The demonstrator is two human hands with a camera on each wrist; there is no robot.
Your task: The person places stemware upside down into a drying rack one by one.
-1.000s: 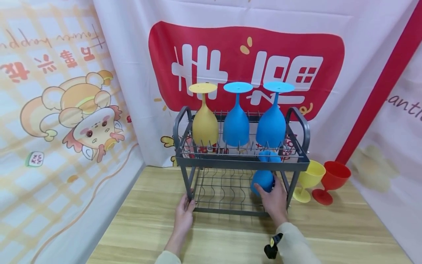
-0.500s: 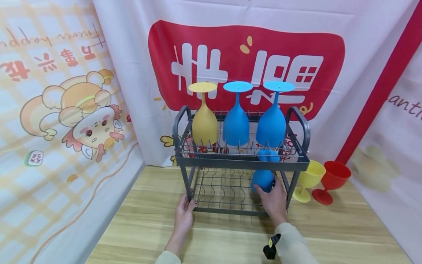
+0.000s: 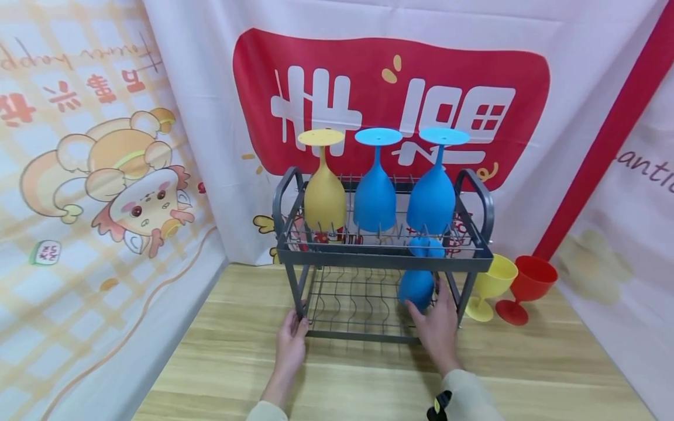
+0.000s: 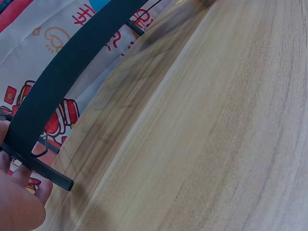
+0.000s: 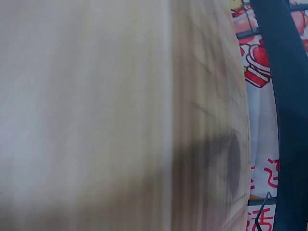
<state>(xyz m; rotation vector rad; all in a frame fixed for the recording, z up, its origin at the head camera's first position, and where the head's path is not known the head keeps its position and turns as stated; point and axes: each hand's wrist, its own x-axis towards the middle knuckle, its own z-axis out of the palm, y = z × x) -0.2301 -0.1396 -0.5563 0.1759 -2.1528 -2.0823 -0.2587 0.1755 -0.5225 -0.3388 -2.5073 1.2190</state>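
Where the blue, round-bowled goblet (image 3: 416, 287) stands: just beyond your right hand (image 3: 439, 330), the nearer.
Dark-grey, two-tier metal rack (image 3: 337, 259): left-to-right long axis, goblet on lower tier.
Left hand (image 3: 291, 346): grasping rack's corner.
Right hand: can't tell its hold.

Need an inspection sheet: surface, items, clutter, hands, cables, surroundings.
Surface: pale wood-grain tabletop.
Job's things: dark grey metal-looking two-tier rack; upper tier, inverted matte yellow goblet, two inverted blue goblets; lower tier, blue goblet.
Clutter: upright stemmed yellow cup, red cup, right of rack.
Hands: left hand grips rack's lower left corner; right hand at lower goblet, grip unclear.
Cables: orange line on printed left cloth, possibly trim.
Surroundings: white cloth, red panel, behind rack.
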